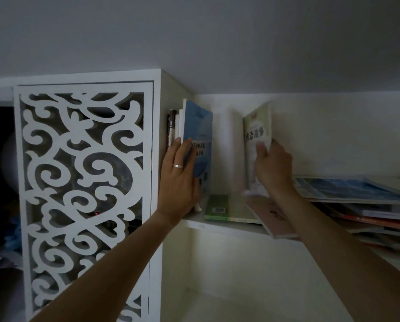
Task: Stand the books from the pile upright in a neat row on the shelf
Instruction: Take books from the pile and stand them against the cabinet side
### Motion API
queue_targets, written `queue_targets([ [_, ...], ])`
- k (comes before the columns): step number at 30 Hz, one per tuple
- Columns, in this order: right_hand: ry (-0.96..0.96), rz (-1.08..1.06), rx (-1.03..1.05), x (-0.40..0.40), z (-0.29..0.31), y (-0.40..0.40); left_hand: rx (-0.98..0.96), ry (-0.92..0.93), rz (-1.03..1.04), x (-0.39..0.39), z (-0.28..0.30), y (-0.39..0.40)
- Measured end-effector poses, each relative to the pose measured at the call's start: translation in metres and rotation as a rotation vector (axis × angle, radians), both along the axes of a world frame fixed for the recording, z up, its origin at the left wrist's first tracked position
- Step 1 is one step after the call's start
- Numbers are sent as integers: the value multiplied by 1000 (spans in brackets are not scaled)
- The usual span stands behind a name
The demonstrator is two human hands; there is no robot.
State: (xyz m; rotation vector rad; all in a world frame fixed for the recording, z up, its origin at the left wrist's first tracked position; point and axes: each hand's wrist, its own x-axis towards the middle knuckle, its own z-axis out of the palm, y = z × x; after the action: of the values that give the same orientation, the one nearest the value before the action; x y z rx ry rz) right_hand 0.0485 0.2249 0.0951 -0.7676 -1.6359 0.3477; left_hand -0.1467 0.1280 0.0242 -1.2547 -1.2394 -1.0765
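White shelving fills your view under a dim grey ceiling, with a white fretwork scroll-pattern cabinet door (85, 182) at far left. Beside it, your left hand (179, 180), silver ring on one finger, lies flat with straight fingers (187, 149) against a tall blue-covered book (200, 135), bracing the short upright row at the white shelf board's (219, 225) left end. A green paperback (217, 206) lies flat there. Your right hand (273, 168) pinches a pale green book (257, 126) upright, somewhat blurred. Farther right sits the slumped pile of flat books (356, 198).
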Motion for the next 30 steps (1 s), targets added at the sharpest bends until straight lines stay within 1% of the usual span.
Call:
queue_targets([
  [1,51,57,-40,-4,3,-7,-5,4,-3,1,0,-2],
  [3,48,166,-107,-17,1,-26,-13,8,3,3,1,-4],
  [5,-60,333,-120,-39,-11,-46,-8,6,6,5,2,-5],
  [7,-237,560,-129,-61,-28,-60,5,-3,-19,7,4,-7],
  [8,-291,661,-153,-71,-33,-64,17,-11,-45,8,4,-7],
  [9,-315,731,-180,-79,-36,-65,30,-21,-72,9,4,-8],
  [11,-343,753,-209,-82,-35,-61,45,-41,-114,9,3,-9],
  [13,-421,649,-179,-75,-28,-54,42,-42,-112,9,4,-7],
  [14,-497,566,-148,-70,-26,-51,33,-24,-84,7,3,-6],
  [15,-623,470,-101,-65,-23,-47,19,4,-37,5,3,-3],
  [17,-955,309,-51,-59,-23,-44,-6,61,59,1,2,1],
  [18,-1071,264,-52,-56,-26,-44,-13,76,86,-1,1,2],
  [19,-1110,247,-51,-52,-29,-46,-18,80,102,-2,0,3],
  [21,-1020,273,-34,-38,-29,-56,-21,76,119,-2,-1,3],
  [23,-851,292,7,-20,-27,-64,1,70,120,-3,0,5],
  [24,-777,264,53,-8,-27,-65,9,70,117,-3,-1,6],
  [26,-634,119,192,21,-27,-63,6,82,108,-5,-2,9],
  [28,-491,-113,353,62,-25,-54,1,98,109,-7,-4,9],
  [29,-505,-251,381,86,-22,-48,3,100,112,-6,-4,9],
  [30,-613,-372,320,110,-20,-43,3,96,117,-6,-4,9],
])
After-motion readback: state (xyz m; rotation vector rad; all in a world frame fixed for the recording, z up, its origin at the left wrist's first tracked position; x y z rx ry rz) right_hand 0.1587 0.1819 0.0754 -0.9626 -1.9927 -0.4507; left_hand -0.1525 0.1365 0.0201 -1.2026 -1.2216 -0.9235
